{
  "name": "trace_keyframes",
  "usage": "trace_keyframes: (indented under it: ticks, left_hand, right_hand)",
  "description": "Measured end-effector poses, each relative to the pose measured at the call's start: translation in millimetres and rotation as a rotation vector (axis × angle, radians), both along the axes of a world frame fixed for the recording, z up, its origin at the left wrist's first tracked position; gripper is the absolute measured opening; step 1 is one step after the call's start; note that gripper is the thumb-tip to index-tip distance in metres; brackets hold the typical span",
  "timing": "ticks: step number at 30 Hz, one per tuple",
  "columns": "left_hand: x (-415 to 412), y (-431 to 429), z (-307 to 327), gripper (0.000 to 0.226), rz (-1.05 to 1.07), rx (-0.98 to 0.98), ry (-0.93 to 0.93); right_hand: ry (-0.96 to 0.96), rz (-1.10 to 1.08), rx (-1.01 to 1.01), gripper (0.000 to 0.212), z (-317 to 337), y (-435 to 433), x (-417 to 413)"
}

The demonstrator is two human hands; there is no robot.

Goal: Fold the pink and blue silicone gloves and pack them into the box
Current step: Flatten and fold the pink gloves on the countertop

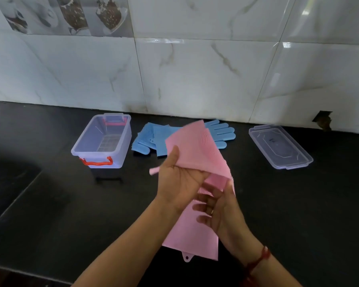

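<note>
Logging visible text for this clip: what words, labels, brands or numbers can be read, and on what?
No text can be read.
Lid: a dark mark at its middle, too blurred to read.
Pink glove: raised curved lines only, no letters.
Wall tiles: pictures, no words.

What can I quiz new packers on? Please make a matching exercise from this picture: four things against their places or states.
Things:
1 box
2 lid
3 blue gloves
4 pink glove

Places or states:
a gripped by the left hand
b flat on the counter, far right
c open, far left
d lying between box and lid

Pairs: 1-c, 2-b, 3-d, 4-a.
</note>
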State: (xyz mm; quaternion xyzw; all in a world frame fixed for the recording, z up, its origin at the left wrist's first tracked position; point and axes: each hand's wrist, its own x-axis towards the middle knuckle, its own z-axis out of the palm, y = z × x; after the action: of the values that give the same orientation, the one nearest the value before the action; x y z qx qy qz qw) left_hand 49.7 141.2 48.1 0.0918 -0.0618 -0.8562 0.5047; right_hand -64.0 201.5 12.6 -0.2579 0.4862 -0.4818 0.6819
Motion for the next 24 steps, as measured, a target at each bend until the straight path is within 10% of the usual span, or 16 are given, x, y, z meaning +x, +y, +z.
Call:
trace_keyframes:
  ticks: [6, 10, 17, 21, 24]
  left_hand:
    - [-20, 43, -45, 0.051, 0.092, -0.216, -0.871]
    - [6, 49, -78, 0.019, 0.102, -0.990, -1.265]
    - [31, -6, -96, 0.050, -0.040, 0.093, -0.787]
    - [29, -17, -81, 0.041, -0.165, -0.017, -1.131]
    - [14, -12, -80, 0.056, 0.011, -0.456, -1.590]
  right_hand:
    - [-0.451, -0.264, -0.228, 0.080, 30, -35, -15]
    - [-0.327, -0.211, -0.144, 0.035, 36, -54, -25]
    - [0.107, -0.077, 0.157, 0.034, -5, -51, -29]
    - [0.119, 0.007, 0.199, 0.028, -22, -39, -49]
    - [0.185, -0.051, 0.008, 0.033, -12, -43, -43]
